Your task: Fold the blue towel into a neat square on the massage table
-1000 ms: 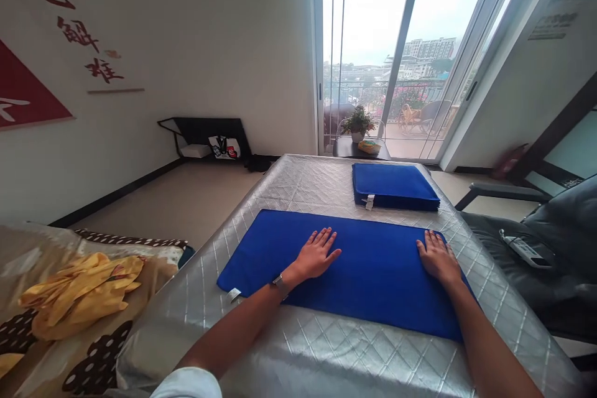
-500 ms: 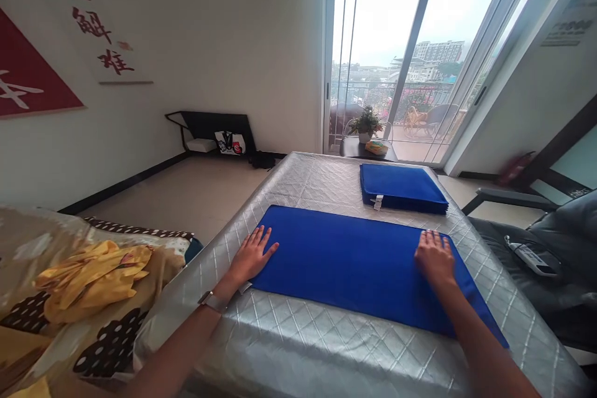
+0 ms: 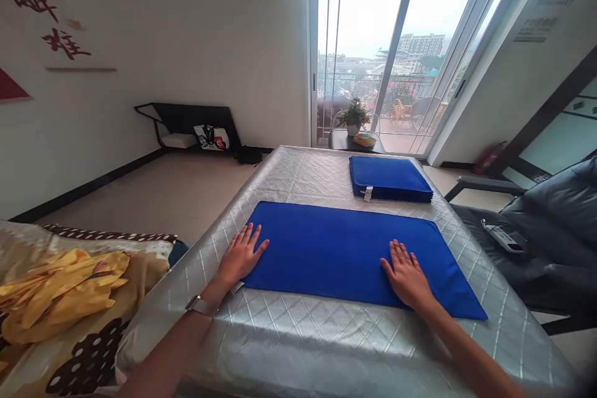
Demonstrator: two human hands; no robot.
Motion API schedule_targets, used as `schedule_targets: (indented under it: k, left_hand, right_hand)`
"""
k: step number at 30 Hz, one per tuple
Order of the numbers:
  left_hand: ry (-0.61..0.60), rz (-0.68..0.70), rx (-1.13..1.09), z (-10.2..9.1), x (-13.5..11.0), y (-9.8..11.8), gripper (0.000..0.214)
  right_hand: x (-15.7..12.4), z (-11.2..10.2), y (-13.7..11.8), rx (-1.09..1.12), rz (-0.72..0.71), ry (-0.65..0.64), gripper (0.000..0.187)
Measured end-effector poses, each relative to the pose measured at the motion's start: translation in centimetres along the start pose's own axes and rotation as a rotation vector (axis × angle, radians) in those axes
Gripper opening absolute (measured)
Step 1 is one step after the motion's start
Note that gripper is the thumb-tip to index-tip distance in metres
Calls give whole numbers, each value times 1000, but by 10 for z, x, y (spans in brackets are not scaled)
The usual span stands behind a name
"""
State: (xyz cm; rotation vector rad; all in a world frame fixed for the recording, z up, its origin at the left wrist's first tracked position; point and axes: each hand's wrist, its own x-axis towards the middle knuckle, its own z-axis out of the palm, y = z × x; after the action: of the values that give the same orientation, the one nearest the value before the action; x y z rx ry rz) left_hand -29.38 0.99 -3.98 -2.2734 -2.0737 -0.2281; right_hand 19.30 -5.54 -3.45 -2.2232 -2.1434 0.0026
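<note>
A blue rectangular cloth (image 3: 326, 255) lies flat across the silver quilted table cover (image 3: 308, 329). Pressed on its left edge, my left hand (image 3: 241, 254) rests palm down with the fingers spread, a watch on its wrist. My right hand (image 3: 408, 273) lies flat on the cloth's right part, fingers stretched out and thumb apart. Neither hand grips anything. Beyond the cloth, toward the far right corner, sits a neat stack of folded blue cloths (image 3: 390, 175) with a white tag (image 3: 368, 193) hanging from its near side.
Yellow fabric (image 3: 69, 286) lies on a patterned cover at the left. A black armchair (image 3: 555, 217) stands close on the right, holding a power strip (image 3: 502, 236). Behind the table are a potted plant (image 3: 354, 117) on a chair and a sliding glass door (image 3: 396, 18).
My right hand has slid left across the cloth, away from its right edge, and its fingers have straightened. My left hand stays at the left edge. The view has turned slightly right.
</note>
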Motion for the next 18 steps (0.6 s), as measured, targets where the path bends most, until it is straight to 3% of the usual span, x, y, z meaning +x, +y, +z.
schedule_targets:
  k: [3,5,7,9,11,13,15,18]
  left_hand:
    - [21,2,-3,3,0,0,75]
    - [25,-1,-8,5,0,-1,75]
    - [15,-8,-17,5,0,-3,74]
    - [10,-20,-29,2,1,-6,74]
    - [38,-27,-44,-4,2,-4,76]
    - [79,-9,-69,-13,2,9,77]
    - [85,76,-108,-22,0,39,75]
    - [35,344,-170,-31,-9,108,69]
  right_hand:
    - [-17,10,87,-33,111,58,77]
    - [-26,15,133,-12,170,66,78]
    - [-32,17,159,-5,183,76,76]
    - [-33,14,164,-36,194,101,74]
    - [-33,6,149,-86,216,147,71]
    - [-30,-7,115,-110,179,193,70]
    - [-27,-20,65,-80,62,203,70]
    - [-21,-31,-25,51,-133,109,66]
